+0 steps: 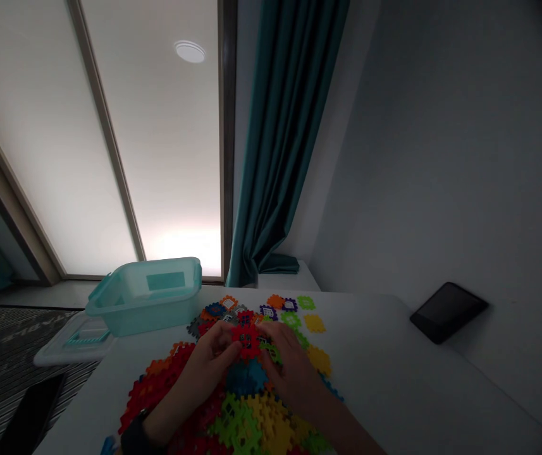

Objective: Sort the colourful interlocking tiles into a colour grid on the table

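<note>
In the head view, the work sits in the lower centre of the frame, where both hands meet over a white table [370,354]. The left hand [216,347], reaching in from the lower left, pinches the left edge of a red piece [248,342] between thumb and fingers. The right hand [286,355], coming from the lower right, has its fingers curled in at the right edge of the same piece, gripping it from that side. The red piece is toothed and has a window-like lattice, and is held raised above the pile. More red shows just above it in the frame; the picture is too dim and small to tell whether that is joined on or merely lies behind.

Below the hands spreads a heap of loose toothed pieces: red pieces [145,401] to the left, green pieces [237,426] and yellow pieces [271,417] at the bottom, and a blue piece [246,377] just under the grip. Beyond the right hand, an orange piece [275,301], a light green piece [306,302] and a yellow square [315,323] lie flat and spread out.

As for progress, the teal box [157,321] at centre left has its lid [74,341] off, lying beside it. One piece is in hand, while most of those in sight lie loose, so much seems left to handle; no large finished assembly can be made out.
</note>
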`<state>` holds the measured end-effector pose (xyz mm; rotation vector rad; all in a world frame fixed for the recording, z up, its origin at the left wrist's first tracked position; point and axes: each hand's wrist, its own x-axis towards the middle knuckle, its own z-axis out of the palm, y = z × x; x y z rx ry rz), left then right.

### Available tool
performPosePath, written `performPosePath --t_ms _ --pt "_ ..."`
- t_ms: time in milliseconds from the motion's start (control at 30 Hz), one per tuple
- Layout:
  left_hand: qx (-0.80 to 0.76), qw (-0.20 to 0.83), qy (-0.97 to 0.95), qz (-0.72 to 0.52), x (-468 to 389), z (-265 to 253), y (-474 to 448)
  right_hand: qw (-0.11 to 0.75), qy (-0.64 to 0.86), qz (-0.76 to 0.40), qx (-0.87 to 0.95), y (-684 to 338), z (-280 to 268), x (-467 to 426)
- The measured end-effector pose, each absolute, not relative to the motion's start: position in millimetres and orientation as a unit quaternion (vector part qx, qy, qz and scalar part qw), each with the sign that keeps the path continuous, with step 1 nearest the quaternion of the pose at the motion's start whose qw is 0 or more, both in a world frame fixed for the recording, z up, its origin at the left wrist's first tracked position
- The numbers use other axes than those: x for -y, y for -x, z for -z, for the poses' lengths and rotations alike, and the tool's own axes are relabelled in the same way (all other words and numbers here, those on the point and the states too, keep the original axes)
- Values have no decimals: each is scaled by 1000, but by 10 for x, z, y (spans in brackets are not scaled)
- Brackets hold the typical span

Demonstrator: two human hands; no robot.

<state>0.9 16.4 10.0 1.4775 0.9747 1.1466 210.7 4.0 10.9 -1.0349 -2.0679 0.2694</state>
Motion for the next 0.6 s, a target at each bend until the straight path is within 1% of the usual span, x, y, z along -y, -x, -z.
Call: performPosePath --t_ms 300,400,467,500,600 --pt "-364 574 -572 -459 -132 39 -100 392 400 -75 825 -2192 144 76" --pt "-365 572 -579 -453 -117 65 -119 386 398 -91 827 -2235 180 63" --pt "-377 533 -614 -443 -102 54 -102 389 394 -99 827 -2248 188 41" --pt "-386 496 -644 -436 -95 43 -83 390 391 -101 827 -2253 189 29" --pt "-411 317 -756 -399 -91 7 -3 398 385 -96 827 -2269 174 0"
